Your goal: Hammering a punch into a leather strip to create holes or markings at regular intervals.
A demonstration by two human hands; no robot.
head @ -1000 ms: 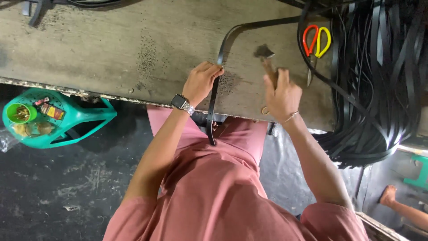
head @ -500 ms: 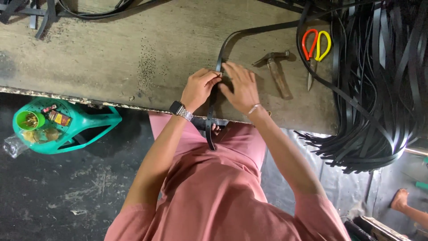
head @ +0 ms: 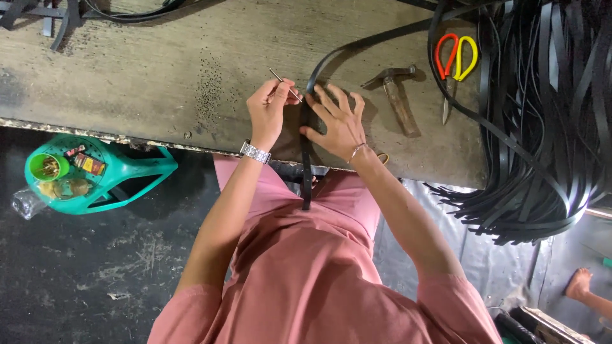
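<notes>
At far left we see a teal plastic stool (head: pixel 127 175) on the dark, scuffed floor (head: pixel 76 274). Our left hand (head: pixel 268 111) pinches a thin metal punch (head: pixel 285 85) in closed fingers, tip near the black strap (head: pixel 306 153). Our right hand (head: pixel 338 124) lies flat with fingers spread, pressing that smooth strap onto the pitted, worn wooden bench (head: pixel 159 70). Further right rest a hammer (head: pixel 398 95), red-and-yellow scissors (head: pixel 454 64) and a glossy heap of straps (head: pixel 548 114).
</notes>
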